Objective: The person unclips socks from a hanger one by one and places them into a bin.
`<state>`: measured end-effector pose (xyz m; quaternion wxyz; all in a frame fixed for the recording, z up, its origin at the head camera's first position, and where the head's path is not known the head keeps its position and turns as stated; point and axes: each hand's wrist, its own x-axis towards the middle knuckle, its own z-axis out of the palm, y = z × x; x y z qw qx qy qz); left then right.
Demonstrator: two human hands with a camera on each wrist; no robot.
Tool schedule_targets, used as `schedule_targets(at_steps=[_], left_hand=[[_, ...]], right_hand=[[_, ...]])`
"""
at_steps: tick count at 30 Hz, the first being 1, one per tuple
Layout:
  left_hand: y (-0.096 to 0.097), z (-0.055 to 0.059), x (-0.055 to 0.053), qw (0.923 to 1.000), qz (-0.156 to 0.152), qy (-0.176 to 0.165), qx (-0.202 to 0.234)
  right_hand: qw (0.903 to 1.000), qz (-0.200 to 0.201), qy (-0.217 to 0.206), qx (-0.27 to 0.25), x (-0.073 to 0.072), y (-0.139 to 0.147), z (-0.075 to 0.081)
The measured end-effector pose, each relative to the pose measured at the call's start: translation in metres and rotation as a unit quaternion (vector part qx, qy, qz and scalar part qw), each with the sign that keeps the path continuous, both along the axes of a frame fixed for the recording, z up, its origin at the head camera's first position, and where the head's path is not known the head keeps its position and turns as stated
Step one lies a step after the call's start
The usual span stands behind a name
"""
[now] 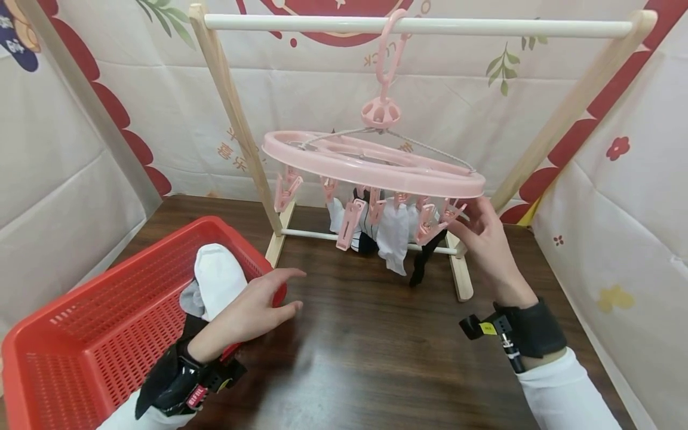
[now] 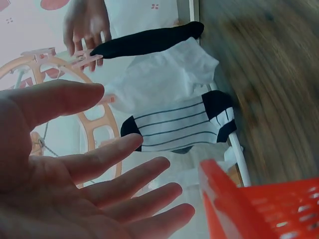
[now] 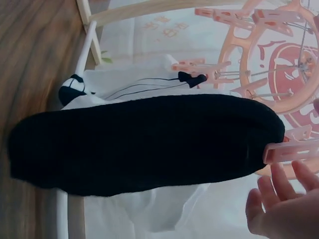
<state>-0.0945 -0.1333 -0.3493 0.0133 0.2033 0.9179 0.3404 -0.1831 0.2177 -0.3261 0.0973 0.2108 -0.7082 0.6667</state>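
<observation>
A pink round clip hanger (image 1: 371, 170) hangs by its hook, tilted down to the right. My right hand (image 1: 486, 251) is at its right end, fingertips beside a pink clip (image 3: 291, 151) that bites the end of a black sock (image 3: 149, 144). The fingers look loosely bent and do not seem to squeeze the clip. Beyond hang a white sock (image 1: 394, 236) and a striped black-and-white sock (image 2: 174, 127). My left hand (image 1: 255, 307) hovers by the basket's right rim, fingers extended and holding nothing.
A red basket (image 1: 134, 251) at the left contains a white sock (image 1: 219, 278) and a grey one (image 1: 192, 300). The hanger's hook is over the white bar (image 1: 301, 24) of a wooden frame (image 1: 231, 113). Printed cloth walls (image 1: 618, 197) enclose the brown table (image 1: 365, 352).
</observation>
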Motion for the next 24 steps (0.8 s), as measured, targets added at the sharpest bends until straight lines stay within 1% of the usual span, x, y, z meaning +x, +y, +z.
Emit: schedule_targets(at_steps=[2, 4, 10, 14, 17, 19, 24], left_hand=[[0.001, -0.002, 0.001, 1.0, -0.006, 0.002, -0.001], [0.002, -0.004, 0.002, 0.9999, -0.012, 0.006, -0.002], [0.005, -0.006, 0.003, 0.9996, -0.026, 0.013, 0.0], [0.006, -0.007, 0.004, 0.9994, -0.031, 0.015, -0.002], [0.005, -0.008, 0.004, 0.9994, -0.032, 0.012, -0.004], [0.005, -0.009, 0.004, 0.9994, -0.033, 0.01, -0.005], [0.006, -0.01, 0.005, 0.9995, -0.032, 0.006, -0.006]], right_hand=[[0.9997, 0.022, -0.005, 0.007, -0.003, -0.001, 0.002], [0.9992, 0.039, -0.012, 0.003, -0.004, -0.001, 0.003], [0.9964, 0.071, -0.012, -0.044, 0.0, -0.003, 0.004], [0.9954, 0.078, -0.004, -0.055, 0.006, -0.004, 0.004], [0.9953, 0.08, 0.003, -0.054, 0.01, -0.005, 0.005], [0.9957, 0.079, 0.014, -0.045, 0.014, -0.006, 0.004], [0.9977, 0.046, 0.048, 0.013, 0.023, -0.005, 0.003]])
